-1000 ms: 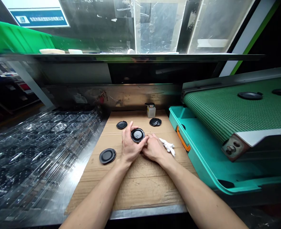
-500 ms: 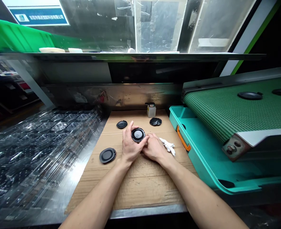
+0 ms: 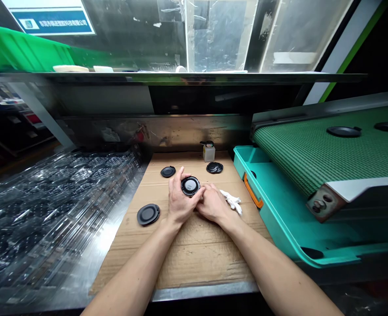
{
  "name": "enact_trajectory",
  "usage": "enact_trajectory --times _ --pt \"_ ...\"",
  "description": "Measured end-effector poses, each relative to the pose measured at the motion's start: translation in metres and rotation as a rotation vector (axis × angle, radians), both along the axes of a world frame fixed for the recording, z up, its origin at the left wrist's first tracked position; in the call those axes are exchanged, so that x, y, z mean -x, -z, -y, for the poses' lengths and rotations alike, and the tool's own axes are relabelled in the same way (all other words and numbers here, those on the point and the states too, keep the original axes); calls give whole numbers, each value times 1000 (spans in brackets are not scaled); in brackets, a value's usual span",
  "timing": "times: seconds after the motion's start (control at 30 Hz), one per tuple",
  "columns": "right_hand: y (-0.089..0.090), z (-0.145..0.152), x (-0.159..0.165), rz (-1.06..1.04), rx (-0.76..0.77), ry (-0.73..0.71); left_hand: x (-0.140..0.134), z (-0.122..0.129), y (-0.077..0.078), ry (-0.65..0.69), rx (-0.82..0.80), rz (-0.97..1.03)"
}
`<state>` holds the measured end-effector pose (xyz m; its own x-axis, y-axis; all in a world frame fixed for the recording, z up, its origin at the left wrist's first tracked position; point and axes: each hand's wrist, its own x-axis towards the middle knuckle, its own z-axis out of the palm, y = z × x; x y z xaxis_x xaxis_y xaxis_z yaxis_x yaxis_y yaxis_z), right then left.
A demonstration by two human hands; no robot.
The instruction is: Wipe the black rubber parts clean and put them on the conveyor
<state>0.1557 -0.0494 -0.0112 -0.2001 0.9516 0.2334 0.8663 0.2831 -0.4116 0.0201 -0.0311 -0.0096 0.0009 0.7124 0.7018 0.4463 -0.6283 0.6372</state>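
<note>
My left hand (image 3: 180,198) is closed round the edge of a round black plastic part (image 3: 190,186), its greyish inner face turned up towards me. Against the lower right of that part rests my right hand (image 3: 212,202), with curled fingers meeting my left thumb; whatever they pinch is hidden. To the left of my hands, a black oval plastic part (image 3: 148,214) lies on the cardboard sheet (image 3: 200,259). Farther back lie a smaller black part (image 3: 168,171) and another black part with a shiny face (image 3: 214,167). A white cloth or glove (image 3: 231,202) lies beside my right hand.
A small pump bottle (image 3: 209,152) stands at the back of the cardboard. Stacked clear plastic trays (image 3: 55,210) fill the left. On the right are a teal bin (image 3: 281,239) with an orange handle (image 3: 253,192) and a green conveyor belt (image 3: 299,145) carrying black parts.
</note>
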Motion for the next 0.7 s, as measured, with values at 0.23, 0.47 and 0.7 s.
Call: enact_trajectory --times 0.23,0.47,0.7 --pt "2 -2 1 0 -7 1 1 0 0 2 2 -10" --pt "5 -3 0 -4 -24 7 0 0 0 5 12 -5" --pt "7 -4 -1 -19 -2 4 1 -1 -2 0 17 -19"
